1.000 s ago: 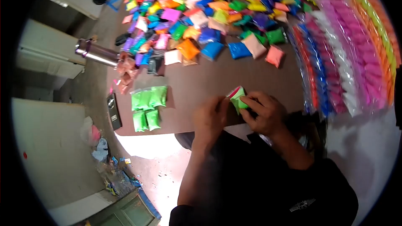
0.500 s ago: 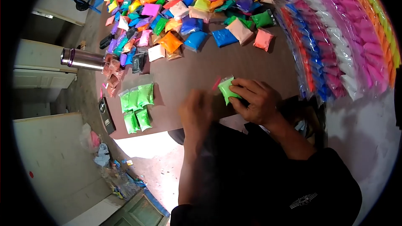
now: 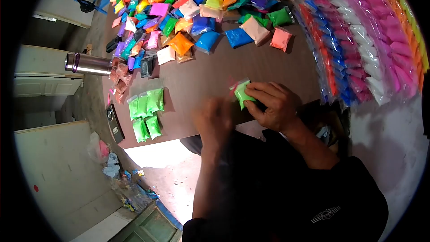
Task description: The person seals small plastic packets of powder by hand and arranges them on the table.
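My right hand [image 3: 274,105] pinches a small light-green packet [image 3: 242,93] between thumb and fingers, just above the table's near edge. At the packet's left side shows a thin pink strip [image 3: 232,85], partly blurred. My left hand [image 3: 212,121] is beside the packet on the left, smeared by motion, so its fingers cannot be made out. Further left, several matching light-green packets [image 3: 142,106] lie in two rows on the brown table [image 3: 188,78].
A large heap of coloured packets [image 3: 179,24] covers the table's far side. Long clear bags of packets [image 3: 358,40] lie at the right. A steel flask [image 3: 89,63], brown packets [image 3: 120,77] and a dark flat box [image 3: 113,124] line the left edge.
My left hand has shifted slightly right, nearer the green packet, and is blurred in both frames. My right hand keeps its pinch on the packet. The rows of green packets are unchanged.
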Tool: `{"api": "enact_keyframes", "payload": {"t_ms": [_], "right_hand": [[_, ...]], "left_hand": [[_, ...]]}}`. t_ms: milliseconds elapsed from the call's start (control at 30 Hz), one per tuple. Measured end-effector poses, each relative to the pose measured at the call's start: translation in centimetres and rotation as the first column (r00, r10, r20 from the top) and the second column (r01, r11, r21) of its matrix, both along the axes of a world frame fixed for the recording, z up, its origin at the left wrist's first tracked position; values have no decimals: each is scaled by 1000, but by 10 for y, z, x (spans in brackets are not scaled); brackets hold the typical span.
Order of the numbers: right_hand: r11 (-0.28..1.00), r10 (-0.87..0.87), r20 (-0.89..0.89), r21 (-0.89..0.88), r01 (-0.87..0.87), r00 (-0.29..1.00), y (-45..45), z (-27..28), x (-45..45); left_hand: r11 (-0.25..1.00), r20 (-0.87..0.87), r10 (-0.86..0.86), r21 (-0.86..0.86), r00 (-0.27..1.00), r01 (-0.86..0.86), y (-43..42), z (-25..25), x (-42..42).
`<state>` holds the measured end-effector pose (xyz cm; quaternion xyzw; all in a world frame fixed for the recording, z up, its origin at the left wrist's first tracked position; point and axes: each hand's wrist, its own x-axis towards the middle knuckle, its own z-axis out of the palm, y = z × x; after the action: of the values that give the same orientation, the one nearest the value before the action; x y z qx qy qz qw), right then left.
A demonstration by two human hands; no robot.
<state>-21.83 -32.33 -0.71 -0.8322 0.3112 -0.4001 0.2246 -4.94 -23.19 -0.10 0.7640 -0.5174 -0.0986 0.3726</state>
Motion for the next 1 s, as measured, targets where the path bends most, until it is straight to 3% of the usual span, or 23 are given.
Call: {"api": "enact_keyframes", "payload": {"t_ms": [133,200,333,400,567,633,700,900,1000], "right_hand": [[1000,7,15,15,-7,1000,0,0,1],[1000,9,6,-1,-9,1000,-1,-1,1],[1000,9,14,-8,-9,1000,-1,-4,2],[1000,1,18,-6,-1,1000,0,-2,1],[999,-6,47,48,4,999,3,2,-1],[998,56,-5,-39,-56,998,3,-6,-6],[997,58,-1,-58,-58,998,3,-7,-5],[996,58,19,-63,-57,998,3,-5,-5],[997,65,15,-43,-64,998,2,-3,-5]], "left_hand": [[999,-78,-30,-14,996,29,9,-7,-15],[995,109,35,92,993,-45,7,-10,-8],[996,112,73,47,991,-78,-2,-4,9],[994,-73,105,35,992,-103,2,0,11],[999,-63,11,-51,998,-14,10,10,-3],[997,-69,-20,-80,997,14,4,17,-7],[992,-28,-117,-54,993,116,-5,26,-9],[975,164,-221,63,961,213,-37,19,15],[980,68,-194,53,979,190,-46,18,23]]}}
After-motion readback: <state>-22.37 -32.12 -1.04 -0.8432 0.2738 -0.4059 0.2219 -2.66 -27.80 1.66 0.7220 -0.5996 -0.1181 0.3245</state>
